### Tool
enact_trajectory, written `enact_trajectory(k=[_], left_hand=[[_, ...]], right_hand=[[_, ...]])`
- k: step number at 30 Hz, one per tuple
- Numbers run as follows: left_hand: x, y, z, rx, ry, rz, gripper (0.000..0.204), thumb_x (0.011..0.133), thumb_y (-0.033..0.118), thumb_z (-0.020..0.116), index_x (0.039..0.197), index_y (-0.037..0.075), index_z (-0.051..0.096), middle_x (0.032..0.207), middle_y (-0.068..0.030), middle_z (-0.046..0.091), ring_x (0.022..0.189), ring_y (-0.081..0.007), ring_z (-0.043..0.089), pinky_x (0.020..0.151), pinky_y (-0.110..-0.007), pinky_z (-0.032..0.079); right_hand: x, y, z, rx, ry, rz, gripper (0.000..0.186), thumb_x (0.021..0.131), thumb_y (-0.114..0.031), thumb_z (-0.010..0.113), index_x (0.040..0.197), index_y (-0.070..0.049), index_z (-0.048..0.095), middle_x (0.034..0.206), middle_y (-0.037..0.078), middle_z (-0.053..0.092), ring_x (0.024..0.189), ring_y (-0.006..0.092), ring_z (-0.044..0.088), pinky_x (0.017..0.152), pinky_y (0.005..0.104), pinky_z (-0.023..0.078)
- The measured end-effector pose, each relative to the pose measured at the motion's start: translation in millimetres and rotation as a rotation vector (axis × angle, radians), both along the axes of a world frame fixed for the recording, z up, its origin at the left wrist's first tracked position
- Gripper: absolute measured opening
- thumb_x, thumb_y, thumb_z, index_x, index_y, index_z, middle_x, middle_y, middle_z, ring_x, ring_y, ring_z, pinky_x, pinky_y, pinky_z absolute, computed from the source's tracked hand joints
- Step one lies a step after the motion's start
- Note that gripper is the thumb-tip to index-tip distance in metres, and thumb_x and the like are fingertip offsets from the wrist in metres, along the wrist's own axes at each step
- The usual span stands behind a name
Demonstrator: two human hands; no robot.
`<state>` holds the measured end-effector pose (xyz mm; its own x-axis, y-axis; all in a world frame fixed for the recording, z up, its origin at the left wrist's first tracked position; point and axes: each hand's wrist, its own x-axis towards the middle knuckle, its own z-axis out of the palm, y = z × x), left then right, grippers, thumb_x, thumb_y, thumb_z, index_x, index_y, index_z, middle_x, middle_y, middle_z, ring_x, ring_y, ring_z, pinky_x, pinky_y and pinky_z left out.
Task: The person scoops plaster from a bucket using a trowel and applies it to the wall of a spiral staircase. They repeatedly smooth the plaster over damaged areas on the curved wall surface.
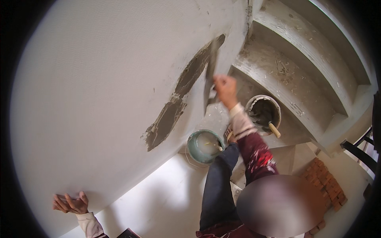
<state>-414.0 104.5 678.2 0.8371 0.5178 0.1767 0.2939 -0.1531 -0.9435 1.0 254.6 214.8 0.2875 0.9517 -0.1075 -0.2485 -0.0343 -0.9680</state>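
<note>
My right hand (225,89) is closed on a long, flat grey tool (212,67), blurred, held against the white wall (95,79) beside a long, irregular strip of grey mortar (158,127) with rough edges. My left hand (71,203) rests at the wall low on the left, fingers apart and slightly curled, holding nothing. Below and to the right of my right hand is a bucket of grey mix (260,107) with a wooden-handled tool (274,129) in it. A green bucket of cloudy liquid (200,146) stands near my foot at the wall's base.
Curved, dusty concrete stairs (301,63) climb at the upper right. A dark metal railing (359,152) is at the right edge, above stacked red bricks (323,180). My leg (218,182) and sandalled foot stand on the landing by the buckets. A blurred oval hides the lower right.
</note>
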Motion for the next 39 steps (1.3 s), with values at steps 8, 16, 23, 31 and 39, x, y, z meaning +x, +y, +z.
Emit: enact_trajectory(k=[8, 16, 23, 31, 39], left_hand=[[4, 1, 4, -0.057, -0.016, -0.021, 0.055, 0.101, 0.047, 0.045, 0.14, 0.008, 0.037, 0.147, -0.0247, 0.038, 0.143, -0.0357, 0.026, 0.119, -0.052, 0.016], [1, -3, 3, -0.002, 0.005, -0.005, 0.053, 0.101, 0.047, 0.044, 0.136, 0.007, 0.041, 0.146, -0.0242, 0.037, 0.137, -0.0364, 0.033, 0.114, -0.055, 0.023], [-4, 1, 2, -0.012, -0.042, -0.014, 0.054, 0.1, 0.05, 0.046, 0.139, 0.013, 0.041, 0.148, -0.0219, 0.037, 0.131, -0.0371, 0.042, 0.104, -0.057, 0.029], [1, 2, 0, -0.004, -0.019, -0.004, 0.055, 0.101, 0.051, 0.041, 0.133, 0.007, 0.041, 0.144, -0.0265, 0.038, 0.143, -0.0371, 0.024, 0.119, -0.057, 0.016], [1, -4, 4, 0.017, 0.002, 0.017, 0.054, 0.101, 0.05, 0.041, 0.134, 0.008, 0.04, 0.143, -0.0257, 0.04, 0.142, -0.0374, 0.026, 0.119, -0.058, 0.018]], right_hand=[[110, 111, -23, 0.081, 0.171, -0.136, 0.041, 0.094, -0.04, 0.067, 0.082, 0.0, 0.069, 0.062, -0.004, 0.05, 0.055, 0.0063, 0.046, 0.054, 0.0247, 0.045], [68, 92, -11, 0.036, -0.018, -0.033, 0.039, 0.094, -0.038, 0.066, 0.084, -0.001, 0.072, 0.063, -0.003, 0.053, 0.057, 0.0061, 0.048, 0.052, 0.0242, 0.042], [-56, -5, 31, 0.169, -0.129, -0.009, 0.022, 0.092, -0.021, 0.066, 0.088, 0.0, 0.073, 0.069, 0.006, 0.067, 0.062, 0.0093, 0.058, 0.057, 0.0265, 0.047], [-118, -79, 46, 0.212, 0.099, 0.226, 0.018, 0.09, -0.021, 0.068, 0.092, -0.004, 0.075, 0.077, 0.008, 0.07, 0.066, 0.0153, 0.063, 0.059, 0.0306, 0.049], [30, 38, 2, 0.007, 0.462, -0.132, 0.038, 0.102, -0.037, 0.051, 0.085, -0.005, 0.063, 0.064, -0.001, 0.055, 0.053, 0.0088, 0.05, 0.05, 0.0257, 0.042]])
